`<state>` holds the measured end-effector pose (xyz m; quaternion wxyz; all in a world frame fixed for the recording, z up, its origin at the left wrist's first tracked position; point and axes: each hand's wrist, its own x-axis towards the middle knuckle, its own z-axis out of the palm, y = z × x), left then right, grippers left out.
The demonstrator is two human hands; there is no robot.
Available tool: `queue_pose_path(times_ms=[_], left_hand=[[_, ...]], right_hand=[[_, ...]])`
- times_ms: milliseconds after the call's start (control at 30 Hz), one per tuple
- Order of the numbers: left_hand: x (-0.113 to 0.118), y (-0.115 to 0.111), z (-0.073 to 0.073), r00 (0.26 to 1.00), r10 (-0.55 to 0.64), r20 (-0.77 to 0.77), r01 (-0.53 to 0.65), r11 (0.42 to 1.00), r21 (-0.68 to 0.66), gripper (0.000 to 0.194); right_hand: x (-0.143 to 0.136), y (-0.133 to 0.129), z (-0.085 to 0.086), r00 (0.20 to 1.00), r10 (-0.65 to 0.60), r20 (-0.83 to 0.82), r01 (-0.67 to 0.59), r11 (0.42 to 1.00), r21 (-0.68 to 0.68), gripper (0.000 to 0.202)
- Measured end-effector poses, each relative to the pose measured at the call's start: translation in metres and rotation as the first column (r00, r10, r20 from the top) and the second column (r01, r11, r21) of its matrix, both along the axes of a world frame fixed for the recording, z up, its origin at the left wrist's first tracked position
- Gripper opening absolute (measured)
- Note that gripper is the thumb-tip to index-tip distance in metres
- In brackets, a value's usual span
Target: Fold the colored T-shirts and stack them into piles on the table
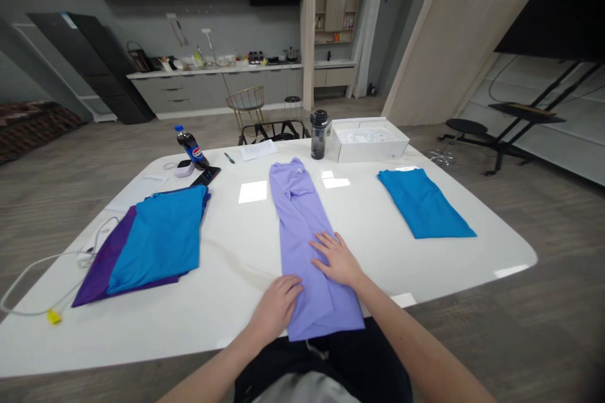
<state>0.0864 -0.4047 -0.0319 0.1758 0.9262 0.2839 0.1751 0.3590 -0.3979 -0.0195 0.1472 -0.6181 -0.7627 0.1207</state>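
A lavender garment (307,220), folded lengthwise into a long strip, lies on the white table with its near end at the table's front edge. My right hand (338,259) rests flat on its right side, fingers spread. My left hand (278,305) lies on the strip's lower left edge, fingers slightly bent over the cloth. Off to the right is a folded blue cloth (425,203). At the left, another folded blue garment (163,236) lies on top of a purple one (106,258).
On the glossy table (236,227) stand a cola bottle (191,148), a dark tumbler (319,135) and an open white box (366,150). A phone (207,176), a pen (229,158), papers (258,150) and a white cable (35,261) lie about. Chairs stand beyond the far edge.
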Motion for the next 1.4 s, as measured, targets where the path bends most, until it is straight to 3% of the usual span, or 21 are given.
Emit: queue_pose_path(times_ms=[233, 833, 1100, 1400], left_hand=[[0.002, -0.004, 0.003, 0.997, 0.04, -0.067, -0.036, 0.998, 0.049, 0.044], [0.007, -0.008, 0.005, 0.998, 0.058, -0.035, -0.054, 0.993, 0.108, 0.043], [0.007, -0.006, -0.004, 0.998, 0.061, 0.018, -0.063, 0.988, 0.139, 0.038], [0.006, -0.006, -0.004, 0.998, 0.058, 0.032, -0.061, 0.99, 0.128, 0.037]], right_hand=[[0.003, 0.001, -0.008, 0.999, 0.032, -0.022, -0.032, 0.999, 0.016, 0.058], [0.005, 0.006, -0.018, 0.996, 0.06, 0.067, -0.063, 0.997, 0.038, 0.059], [0.006, 0.007, -0.026, 0.997, 0.043, 0.068, -0.048, 0.996, 0.072, 0.059], [0.006, 0.008, -0.028, 0.993, 0.038, 0.113, -0.047, 0.996, 0.081, 0.059]])
